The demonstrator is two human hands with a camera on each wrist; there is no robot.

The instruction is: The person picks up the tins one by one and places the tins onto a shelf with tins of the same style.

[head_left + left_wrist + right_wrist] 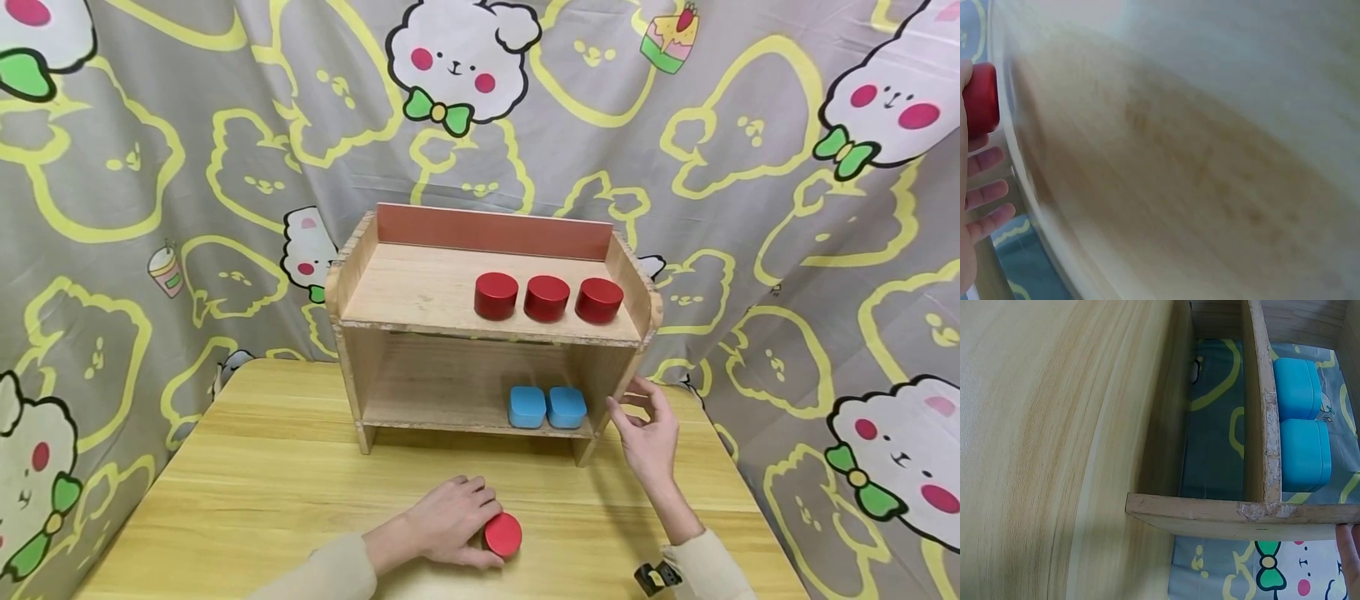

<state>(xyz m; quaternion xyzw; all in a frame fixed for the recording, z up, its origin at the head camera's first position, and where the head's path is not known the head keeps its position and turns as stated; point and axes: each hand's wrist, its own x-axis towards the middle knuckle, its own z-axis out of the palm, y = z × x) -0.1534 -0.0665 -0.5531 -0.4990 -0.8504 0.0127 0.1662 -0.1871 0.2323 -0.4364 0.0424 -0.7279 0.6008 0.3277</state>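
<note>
In the head view my left hand (453, 525) lies low over the table and holds a round red tin (502, 534) between thumb and forefinger. The left wrist view shows this red tin (982, 100) at its left edge, the other fingers spread below it. My right hand (651, 429) is at the right side panel of a wooden shelf (420, 292); its fingertips touch the panel's outer side, and nothing is held. In the right wrist view only fingertips (1349, 550) show, against the side panel (1241, 515).
On the upper shelf, three red tins (546, 298) stand in a row toward the right. Two blue rounded boxes (527, 407) sit side by side at the lower shelf's right end. The shelf stands on a wooden table (262, 467), before a patterned curtain (247, 167).
</note>
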